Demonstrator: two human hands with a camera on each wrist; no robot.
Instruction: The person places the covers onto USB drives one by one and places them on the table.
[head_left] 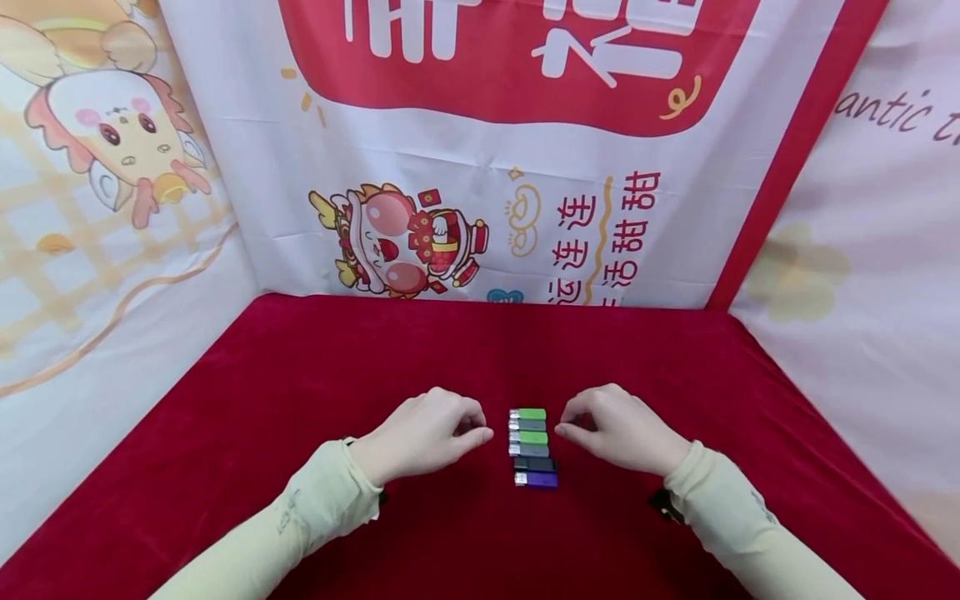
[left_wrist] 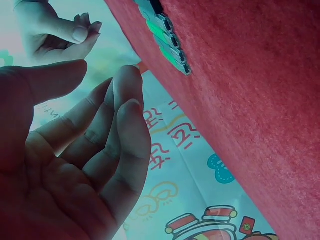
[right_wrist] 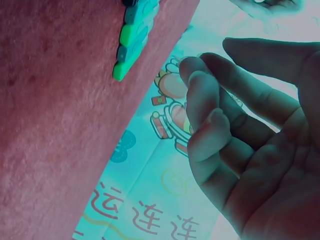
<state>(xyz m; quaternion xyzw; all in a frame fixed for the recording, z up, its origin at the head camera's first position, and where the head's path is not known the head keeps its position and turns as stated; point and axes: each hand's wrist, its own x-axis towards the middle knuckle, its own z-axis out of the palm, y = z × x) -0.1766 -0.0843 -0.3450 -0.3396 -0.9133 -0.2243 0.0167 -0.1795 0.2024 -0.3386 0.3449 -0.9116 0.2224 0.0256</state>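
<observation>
Several lighters lie side by side in a column on the red cloth, between the two hands. From far to near in the head view they are a green lighter (head_left: 533,414), a grey one, another green lighter (head_left: 533,437), another grey lighter (head_left: 535,451), a black lighter (head_left: 537,464) and a purple lighter (head_left: 542,480). Most show metal tops on the left. To their left is my left hand (head_left: 423,435), fingers loosely bent, touching no lighter. My right hand (head_left: 624,429) hovers to their right, also loosely bent. Both wrist views show bare palms: left hand (left_wrist: 85,155), right hand (right_wrist: 260,140).
A red cloth (head_left: 300,367) covers the table. Behind it hangs a white printed backdrop (head_left: 465,150) with a cartoon figure and red characters. Printed side sheets stand at the left (head_left: 97,317) and right (head_left: 862,317) edges.
</observation>
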